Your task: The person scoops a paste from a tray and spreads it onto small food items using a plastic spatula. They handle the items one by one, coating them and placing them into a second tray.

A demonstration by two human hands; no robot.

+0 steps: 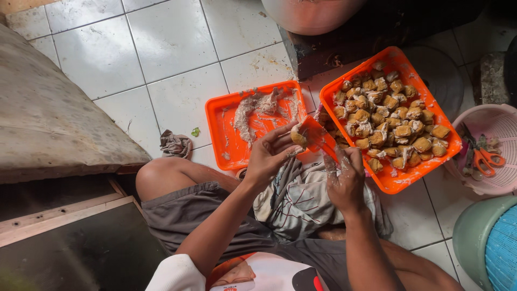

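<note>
While seated on the white tiled floor (177, 37), the person works over two trays. Shallow orange plastic tray (223, 126), smeared with pale paste, sits left. Left hand (269, 156) grips a browned tofu puff (298, 134); right hand (344, 180), just beside, holds an orange plastic scraper (319, 137) against it. Second orange tray (398, 178) of filled puffs sits right.

floor: white glazed tiles (172, 48) with grey grout, catching soft daylight
left: worn grey slab (48, 113), raised above the tiles
lower left: dark panel (75, 253) with a pale wooden edge
top: dark low stand (344, 46) under a round pinkish vessel (309, 13)
</note>
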